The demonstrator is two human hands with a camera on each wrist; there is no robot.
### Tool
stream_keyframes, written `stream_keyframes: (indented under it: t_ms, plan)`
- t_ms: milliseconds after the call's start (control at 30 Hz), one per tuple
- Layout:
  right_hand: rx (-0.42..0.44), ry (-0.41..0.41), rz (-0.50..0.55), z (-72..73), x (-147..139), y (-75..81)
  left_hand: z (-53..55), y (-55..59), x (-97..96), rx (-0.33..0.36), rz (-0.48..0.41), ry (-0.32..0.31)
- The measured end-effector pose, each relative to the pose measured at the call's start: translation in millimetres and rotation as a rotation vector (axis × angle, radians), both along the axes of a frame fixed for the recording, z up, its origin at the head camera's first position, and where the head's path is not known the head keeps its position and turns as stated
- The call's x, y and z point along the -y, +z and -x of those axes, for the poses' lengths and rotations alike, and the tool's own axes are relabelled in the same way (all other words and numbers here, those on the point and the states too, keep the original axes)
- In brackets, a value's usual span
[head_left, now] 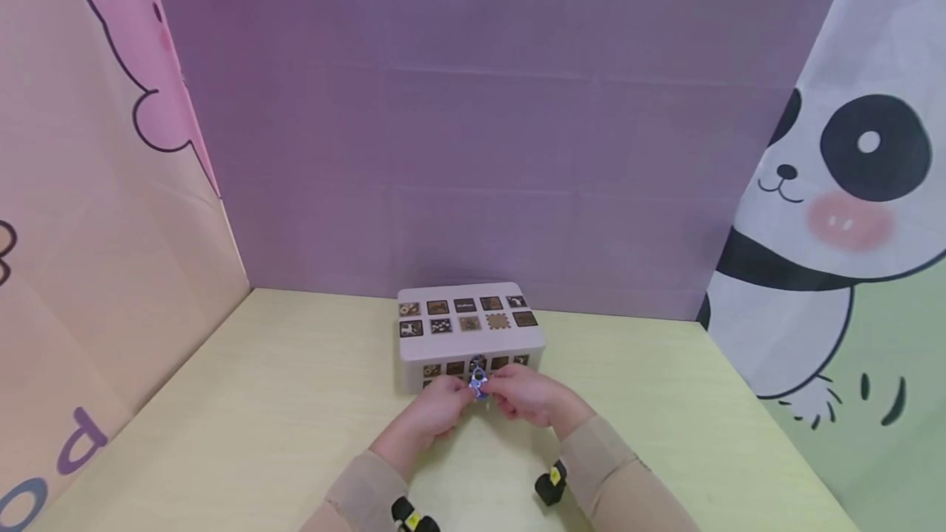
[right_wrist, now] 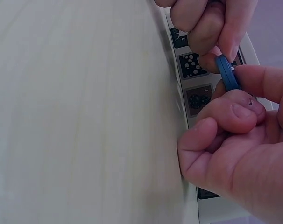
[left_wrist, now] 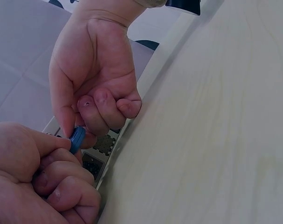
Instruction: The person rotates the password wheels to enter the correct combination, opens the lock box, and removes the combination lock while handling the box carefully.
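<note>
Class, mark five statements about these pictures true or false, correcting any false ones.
1. The left hand and right hand both pinch the small blue object. True.
2. Small pictures decorate the top of the white box. True.
3. The box's lid stands wide open. False: the lid is closed.
4. The box stands at the table edge nearest the person. False: it stands toward the far side of the table, near the purple backdrop.
5. A panda is pictured on the left-hand wall. False: it is on the right.

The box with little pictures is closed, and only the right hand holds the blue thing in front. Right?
No: the left hand pinches the blue thing together with the right hand, as the left wrist view shows. The box is closed.
</note>
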State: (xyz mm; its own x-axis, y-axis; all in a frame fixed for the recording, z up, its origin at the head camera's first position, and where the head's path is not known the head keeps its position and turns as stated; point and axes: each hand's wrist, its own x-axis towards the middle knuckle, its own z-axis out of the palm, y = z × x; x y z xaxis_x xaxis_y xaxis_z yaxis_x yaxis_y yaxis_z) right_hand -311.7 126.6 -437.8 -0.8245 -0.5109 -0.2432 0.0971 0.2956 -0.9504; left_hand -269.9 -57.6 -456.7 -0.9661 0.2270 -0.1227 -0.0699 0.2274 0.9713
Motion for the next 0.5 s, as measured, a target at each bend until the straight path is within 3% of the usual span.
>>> stream_keyframes:
  t_ms: [500]
  plan:
    - [-0.006,0.01,-0.006,0.5,-1.2,0.3,0.6,0.4,0.6,-0.003,0.008,0.007]
